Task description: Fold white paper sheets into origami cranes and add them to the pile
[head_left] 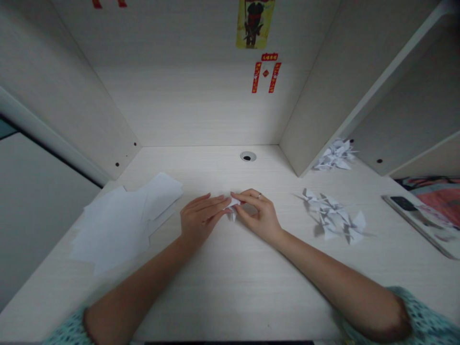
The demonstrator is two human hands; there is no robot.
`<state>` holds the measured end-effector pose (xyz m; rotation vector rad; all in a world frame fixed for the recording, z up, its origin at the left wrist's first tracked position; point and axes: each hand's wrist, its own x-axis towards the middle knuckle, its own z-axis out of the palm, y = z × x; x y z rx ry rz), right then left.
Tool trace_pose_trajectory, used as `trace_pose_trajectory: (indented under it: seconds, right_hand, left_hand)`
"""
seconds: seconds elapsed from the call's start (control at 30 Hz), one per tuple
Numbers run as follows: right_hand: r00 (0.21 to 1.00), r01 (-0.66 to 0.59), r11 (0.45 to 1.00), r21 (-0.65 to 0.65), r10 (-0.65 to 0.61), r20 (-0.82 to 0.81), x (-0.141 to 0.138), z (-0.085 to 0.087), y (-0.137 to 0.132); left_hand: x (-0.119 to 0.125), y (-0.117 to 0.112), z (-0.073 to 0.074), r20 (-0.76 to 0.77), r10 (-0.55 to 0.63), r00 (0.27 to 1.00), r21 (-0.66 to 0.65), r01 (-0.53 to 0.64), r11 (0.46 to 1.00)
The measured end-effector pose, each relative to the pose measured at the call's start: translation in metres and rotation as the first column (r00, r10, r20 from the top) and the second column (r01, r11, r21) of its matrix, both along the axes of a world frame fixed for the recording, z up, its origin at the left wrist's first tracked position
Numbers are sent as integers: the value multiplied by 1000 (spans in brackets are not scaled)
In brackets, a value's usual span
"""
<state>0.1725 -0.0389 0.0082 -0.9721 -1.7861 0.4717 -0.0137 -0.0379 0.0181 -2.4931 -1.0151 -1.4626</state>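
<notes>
My left hand (201,218) and my right hand (257,213) meet at the middle of the pale wooden desk (230,287). Between their fingertips sits a small, partly folded piece of white paper (233,206). My right hand pinches it with thumb and forefinger and wears a ring. The fingers of my left hand lie stretched and close together, pressing on the paper's left side. Most of the paper is hidden under the fingers.
Loose white paper sheets (122,220) lie at the left. A pile of folded white paper figures (332,215) lies at the right, another pile (336,155) sits on the low shelf behind. A phone (419,218) lies at the far right. A cable hole (247,156) is at the back.
</notes>
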Motion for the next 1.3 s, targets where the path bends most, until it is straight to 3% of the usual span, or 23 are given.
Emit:
trace_pose_trajectory:
  seconds: [0.27, 0.43, 0.57, 0.7, 0.77, 0.93, 1.0, 1.03, 1.1, 1.17, 1.23, 1.3]
  right_hand:
    - [998, -25, 997, -80, 20, -66, 0, -2, 2]
    - [994, -47, 994, -102, 37, -99, -1, 0, 2]
    - [993, -74, 990, -116, 61, -105, -2, 1, 2]
    - [992, -55, 991, -121, 40, -123, 0, -1, 4]
    - [989, -43, 993, -114, 27, -145, 1, -1, 4]
    - [977, -99, 991, -86, 80, -200, 2, 2, 4]
    - [967, -125, 988, -88, 102, -232, 1, 2, 4]
    - [963, -134, 986, -95, 107, -249, 1, 1, 4]
    - [956, -144, 983, -117, 107, -274, 1, 0, 5]
    - [952, -150, 979, -135, 106, -289, 2, -1, 7]
    - [950, -160, 977, -143, 113, -290, 2, -2, 8]
    - [951, -179, 973, -149, 132, -279, 3, -2, 9]
  left_hand:
    - [3, -5, 0, 112, -12, 994, -178, 32, 984]
    - [11, -11, 6, 335, 46, 941, -426, 107, 899]
    - [14, -15, 9, 412, 22, 911, -421, 169, 891]
    - [12, -16, 10, 353, -49, 934, -305, 165, 938]
    - [11, -15, 10, 294, -28, 955, -285, 115, 951]
    - [11, -10, 8, 201, 63, 978, -420, 28, 907]
    - [12, -8, 7, 248, 76, 966, -546, 75, 834]
    - [13, -7, 6, 298, 78, 951, -628, 134, 767]
    - [14, -5, 5, 413, 99, 905, -765, 286, 577]
    - [14, -3, 5, 488, 124, 864, -822, 407, 398]
    - [14, -2, 5, 519, 144, 843, -831, 458, 315]
    - [14, -1, 6, 538, 153, 829, -825, 482, 294]
